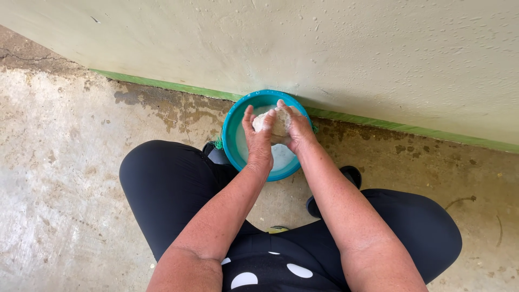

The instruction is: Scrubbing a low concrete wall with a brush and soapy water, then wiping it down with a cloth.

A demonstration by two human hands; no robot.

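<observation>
A teal round basin (231, 141) with whitish soapy water stands on the concrete floor against the wall. Over the basin, my left hand (258, 141) and my right hand (296, 128) both squeeze a pale, wet, bunched cloth or sponge (273, 123) between them. The fingers of both hands wrap around it, and part of it is hidden behind them. My knees in black trousers spread to either side of the basin.
A cream painted wall (335, 48) with a green strip (162, 84) along its foot rises just behind the basin. The stained concrete floor (59, 162) stretches left and right. My black shoes (351, 174) rest close to the basin.
</observation>
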